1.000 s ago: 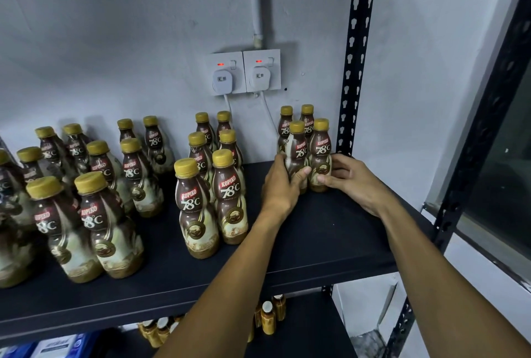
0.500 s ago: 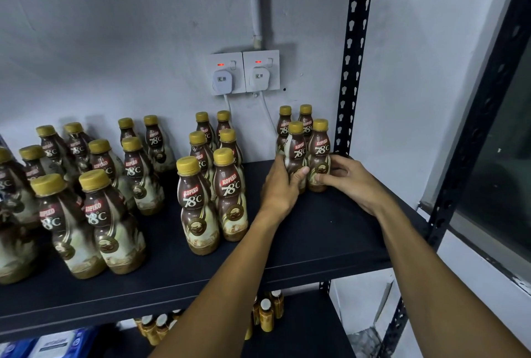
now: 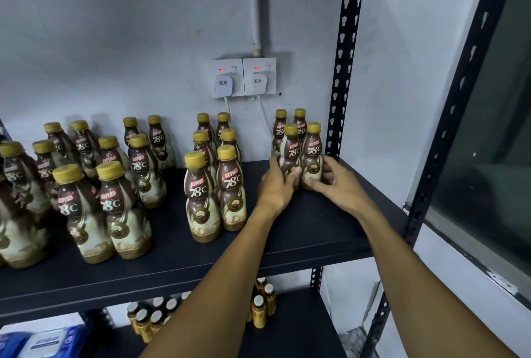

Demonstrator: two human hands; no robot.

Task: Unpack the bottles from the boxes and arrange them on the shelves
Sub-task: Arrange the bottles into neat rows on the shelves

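Note:
Brown Kopiko 78°C coffee bottles with gold caps stand in paired rows on a black shelf [image 3: 301,231]. At the shelf's far right, two front bottles stand side by side. My left hand [image 3: 277,186] wraps the base of the left front bottle [image 3: 290,153]. My right hand [image 3: 336,183] holds the base of the right front bottle [image 3: 312,153]. Two more bottles [image 3: 281,123] stand right behind them, near the wall. No box is in view.
A paired row of bottles [image 3: 214,193] stands just left of my left arm, with several more rows further left. A black shelf upright [image 3: 340,70] rises close to the right of the held bottles. Two plugged wall sockets [image 3: 243,77] sit behind. Small gold bottles [image 3: 260,307] stand on the lower shelf.
Both hands stay on the two front right bottles; the pair sits slightly further back toward the wall. My view has tilted a little.

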